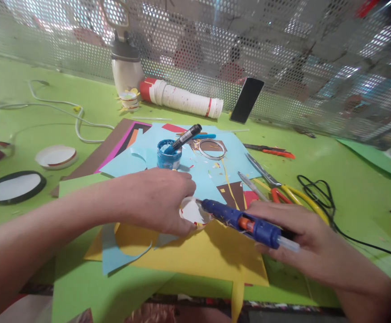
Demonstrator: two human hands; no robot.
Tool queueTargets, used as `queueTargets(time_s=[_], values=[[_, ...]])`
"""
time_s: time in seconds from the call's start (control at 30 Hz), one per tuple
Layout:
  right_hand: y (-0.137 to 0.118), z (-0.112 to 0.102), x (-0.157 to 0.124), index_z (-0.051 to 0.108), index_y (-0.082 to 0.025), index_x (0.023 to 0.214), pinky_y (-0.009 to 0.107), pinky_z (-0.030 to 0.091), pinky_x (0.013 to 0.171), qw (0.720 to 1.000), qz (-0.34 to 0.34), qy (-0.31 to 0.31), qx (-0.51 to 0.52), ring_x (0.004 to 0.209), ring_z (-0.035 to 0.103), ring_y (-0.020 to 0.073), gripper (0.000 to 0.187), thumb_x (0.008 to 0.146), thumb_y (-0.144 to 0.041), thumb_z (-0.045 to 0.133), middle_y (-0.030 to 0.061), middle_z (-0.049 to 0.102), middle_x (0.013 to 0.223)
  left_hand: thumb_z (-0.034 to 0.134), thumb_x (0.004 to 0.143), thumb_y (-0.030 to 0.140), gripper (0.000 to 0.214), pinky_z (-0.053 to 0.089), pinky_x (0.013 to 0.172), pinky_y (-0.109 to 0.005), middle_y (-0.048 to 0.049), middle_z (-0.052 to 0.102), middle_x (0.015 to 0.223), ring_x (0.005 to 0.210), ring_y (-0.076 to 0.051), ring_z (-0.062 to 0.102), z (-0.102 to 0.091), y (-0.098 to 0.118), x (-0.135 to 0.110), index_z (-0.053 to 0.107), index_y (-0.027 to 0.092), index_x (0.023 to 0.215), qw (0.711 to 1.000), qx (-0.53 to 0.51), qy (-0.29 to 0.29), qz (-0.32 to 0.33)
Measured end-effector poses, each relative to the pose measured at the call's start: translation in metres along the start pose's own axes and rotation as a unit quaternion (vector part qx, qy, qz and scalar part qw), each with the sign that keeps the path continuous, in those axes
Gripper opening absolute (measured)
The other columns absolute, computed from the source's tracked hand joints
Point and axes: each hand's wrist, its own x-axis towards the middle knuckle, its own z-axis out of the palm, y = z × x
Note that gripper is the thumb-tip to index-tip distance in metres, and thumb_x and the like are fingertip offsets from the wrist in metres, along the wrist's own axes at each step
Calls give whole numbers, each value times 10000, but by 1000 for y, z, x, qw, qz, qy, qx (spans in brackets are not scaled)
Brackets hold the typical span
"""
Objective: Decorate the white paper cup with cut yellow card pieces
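Note:
My left hand [158,199] is closed around a small white paper cup [192,211] lying on its side on a yellow paper sheet [212,255]. My right hand [311,244] grips a blue hot glue gun [245,222], whose nozzle points left and touches the cup's rim. A clear glue stick pokes out of the gun's back end. The gun's black cable [319,193] trails off to the right.
On the green table [350,179] lie light blue paper [202,175], a blue paint pot [169,153] with a black marker [186,136] resting in it, scissors [276,184], a stack of cups [185,97], a white bottle [126,67], a phone [247,99] leaning on the mesh wall, and paper discs [15,187].

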Motion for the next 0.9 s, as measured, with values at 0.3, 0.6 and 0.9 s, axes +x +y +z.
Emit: queueTargets(time_s=[0.3,0.6,0.9], values=[[0,1,0,607,-339,1059,222,513,579,998,22,-29,47,686,658,147,258,811,-272,605,-51,714,896,555,712,548,345,375,577,-315,-53,624,816,685,-204,552,0,-1,-1,581,207,758,1000,-15,5,1],[1,-3,-2,614,-328,963,209,503,526,999,24,20,17,665,661,160,173,804,-262,625,-50,704,802,522,723,571,362,365,581,-316,-48,615,815,684,-202,537,0,-1,-2,568,215,760,1000,-12,3,2],[0,-2,-1,610,-346,982,214,516,503,999,-1,-5,37,665,667,164,185,810,-276,612,-54,711,805,536,720,565,354,358,581,-308,-46,624,829,692,-200,543,0,-1,0,573,218,780,1000,-11,-5,0]])
